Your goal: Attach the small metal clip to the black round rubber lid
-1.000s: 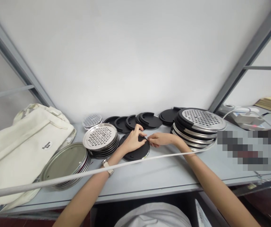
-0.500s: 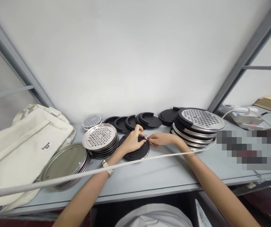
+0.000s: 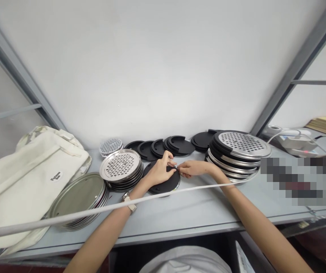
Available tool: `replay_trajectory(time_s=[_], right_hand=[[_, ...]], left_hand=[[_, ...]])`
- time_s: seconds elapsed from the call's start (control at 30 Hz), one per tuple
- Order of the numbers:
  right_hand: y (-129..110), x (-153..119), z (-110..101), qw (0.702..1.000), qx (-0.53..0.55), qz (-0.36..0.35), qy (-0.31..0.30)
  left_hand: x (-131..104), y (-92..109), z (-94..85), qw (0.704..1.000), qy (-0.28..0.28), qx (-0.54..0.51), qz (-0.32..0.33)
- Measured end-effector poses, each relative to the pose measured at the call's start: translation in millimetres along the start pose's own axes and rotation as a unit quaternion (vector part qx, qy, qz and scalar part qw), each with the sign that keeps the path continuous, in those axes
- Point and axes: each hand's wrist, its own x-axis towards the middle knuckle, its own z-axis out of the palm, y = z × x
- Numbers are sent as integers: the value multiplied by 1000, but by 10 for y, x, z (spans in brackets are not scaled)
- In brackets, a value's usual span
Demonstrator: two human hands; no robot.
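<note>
A black round disc (image 3: 164, 184) with a shiny rim lies on the bench in front of me. My left hand (image 3: 160, 170) holds it from above, thumb across its top and the fingers curled at the far right edge. Right at that edge, my right hand (image 3: 188, 168) has its fingertips pinched together. A small shiny bit shows between the two hands; what the right fingers pinch is too small to make out. Left of the disc stands a stack of perforated metal discs (image 3: 121, 165) with black ones beneath.
To the right rises a tall stack of black and perforated metal discs (image 3: 244, 144). Several black discs (image 3: 180, 145) lie along the wall. Greenish discs (image 3: 79, 195) and a cream cloth bag (image 3: 23, 170) are at left. A white cord (image 3: 94, 209) crosses low in front.
Both hands stay at the disc's far right edge, with only slight finger movement. A little more of the shiny bit shows between them.
</note>
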Motion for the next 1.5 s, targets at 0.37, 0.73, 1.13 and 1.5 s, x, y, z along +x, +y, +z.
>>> replay_trajectory(time_s=[0.37, 0.73, 1.13, 1.5], right_hand=[[-90, -17, 12, 998, 56, 18, 2], [-5, 52, 14, 997, 74, 4, 10], [-44, 17, -8, 996, 86, 4, -10], [-34, 12, -20, 996, 84, -16, -18]], left_hand=[[-8, -29, 17, 1000, -5, 11, 11], [-1, 75, -9, 996, 1, 81, 38], [-2, 69, 0, 992, 0, 120, 50], [6, 62, 11, 993, 8, 111, 45]])
